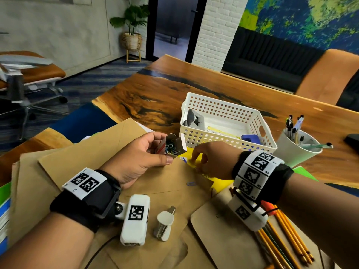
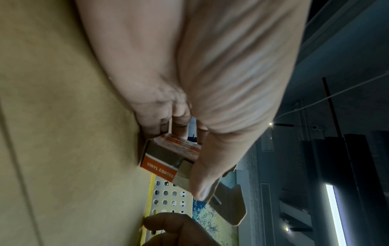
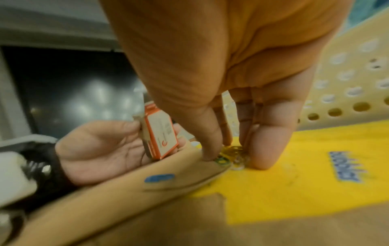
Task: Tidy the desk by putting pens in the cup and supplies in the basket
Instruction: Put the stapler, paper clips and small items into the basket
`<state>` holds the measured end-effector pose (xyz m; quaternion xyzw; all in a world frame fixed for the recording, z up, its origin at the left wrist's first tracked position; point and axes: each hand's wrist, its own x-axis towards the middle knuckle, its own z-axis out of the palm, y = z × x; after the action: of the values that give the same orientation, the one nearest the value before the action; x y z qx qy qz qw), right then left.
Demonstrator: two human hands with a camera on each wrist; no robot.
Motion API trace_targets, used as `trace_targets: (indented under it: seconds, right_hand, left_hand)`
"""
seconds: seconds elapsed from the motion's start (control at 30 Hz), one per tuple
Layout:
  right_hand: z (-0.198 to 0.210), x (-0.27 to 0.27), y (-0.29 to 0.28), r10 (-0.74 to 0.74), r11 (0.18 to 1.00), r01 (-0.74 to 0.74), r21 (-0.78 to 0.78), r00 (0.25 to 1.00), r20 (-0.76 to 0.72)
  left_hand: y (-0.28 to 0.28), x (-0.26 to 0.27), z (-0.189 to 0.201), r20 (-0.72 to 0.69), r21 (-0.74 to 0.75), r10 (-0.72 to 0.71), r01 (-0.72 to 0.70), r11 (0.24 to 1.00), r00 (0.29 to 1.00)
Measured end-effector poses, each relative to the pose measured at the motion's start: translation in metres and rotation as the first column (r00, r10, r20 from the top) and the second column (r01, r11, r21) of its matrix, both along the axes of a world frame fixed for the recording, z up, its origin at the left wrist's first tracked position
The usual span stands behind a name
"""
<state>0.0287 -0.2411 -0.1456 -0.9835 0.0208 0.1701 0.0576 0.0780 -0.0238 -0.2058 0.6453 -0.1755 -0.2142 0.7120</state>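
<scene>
My left hand (image 1: pixel 155 150) grips a small orange-and-white paper clip box (image 1: pixel 172 146) (image 2: pixel 162 159) (image 3: pixel 161 138), its flap open and coloured clips showing inside. Just right of it, my right hand (image 1: pixel 196 158) (image 3: pixel 231 156) pinches a few loose paper clips (image 3: pixel 222 160) with thumb and fingertips on a yellow sheet (image 1: pixel 219 183), right in front of the white perforated basket (image 1: pixel 229 105). The white cup (image 1: pixel 293 150), right of the basket, holds several pens (image 1: pixel 291 125). One blue paper clip (image 1: pixel 191 184) lies loose on a brown envelope.
Overlapping brown envelopes (image 1: pixel 97 162) cover the near desk. A white staple remover (image 1: pixel 164 224) lies between my wrists. Several pencils (image 1: pixel 287 235) lie at the lower right. The basket holds a grey punch (image 1: pixel 194 119) and a blue item (image 1: pixel 250 138). A black object (image 1: pixel 352 140) sits at the right edge.
</scene>
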Motion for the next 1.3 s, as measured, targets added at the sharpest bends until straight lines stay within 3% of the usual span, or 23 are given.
trace_targets:
  seconds: [0.33,0.47,0.53,0.63,0.7,0.77,0.8,0.9,0.97,1.1,1.3]
  right_hand:
    - [0.005,0.006,0.002,-0.013,0.997,0.009,-0.073,0.999,-0.052]
    - [0.009,0.009,0.000,-0.080,0.997,0.079,-0.015,0.988,-0.129]
    - [0.017,0.008,-0.001,-0.094,0.995,0.096,0.031,0.994,-0.064]
    - [0.041,0.002,0.007,-0.190,0.941,0.123,0.316,0.963,0.193]
    - [0.058,-0.004,0.022,-0.301,0.803,0.094,0.589,0.916,0.265]
    - [0.069,-0.007,0.040,-0.341,0.682,0.028,0.731,0.896,0.284]
    - [0.069,-0.005,0.049,-0.323,0.683,-0.013,0.730,0.891,0.318]
    - [0.060,0.005,0.062,-0.172,0.868,-0.094,0.488,0.864,0.472]
    - [0.052,0.011,0.063,-0.146,0.921,-0.060,0.385,0.863,0.484]
    - [0.042,0.019,0.057,-0.217,0.916,0.037,0.400,0.884,0.413]
    - [0.044,0.014,0.053,-0.190,0.905,0.011,0.426,0.906,0.379]
  left_hand:
    - [0.000,0.001,-0.001,0.007,-0.013,0.001,-0.001,1.000,1.000]
    - [0.000,0.001,-0.001,0.012,-0.015,0.008,-0.008,1.000,1.000]
    - [-0.001,0.000,-0.001,0.008,-0.025,0.008,-0.007,1.000,1.000]
    - [-0.001,0.001,-0.002,0.010,-0.021,0.014,-0.013,1.000,1.000]
    - [-0.002,0.001,-0.002,0.002,-0.020,0.019,-0.019,1.000,1.000]
    - [-0.002,0.002,-0.003,0.005,-0.021,0.009,-0.009,1.000,1.000]
    - [-0.002,0.002,-0.003,0.005,-0.020,0.004,-0.003,1.000,1.000]
    - [-0.001,0.000,-0.002,-0.009,-0.035,-0.001,0.001,0.999,1.000]
    - [-0.001,0.000,-0.001,-0.009,-0.043,0.000,0.000,0.999,1.000]
    - [-0.002,0.001,0.001,-0.008,-0.051,0.016,-0.017,0.999,1.000]
    - [-0.002,0.002,-0.001,-0.012,-0.045,0.016,-0.016,0.999,1.000]
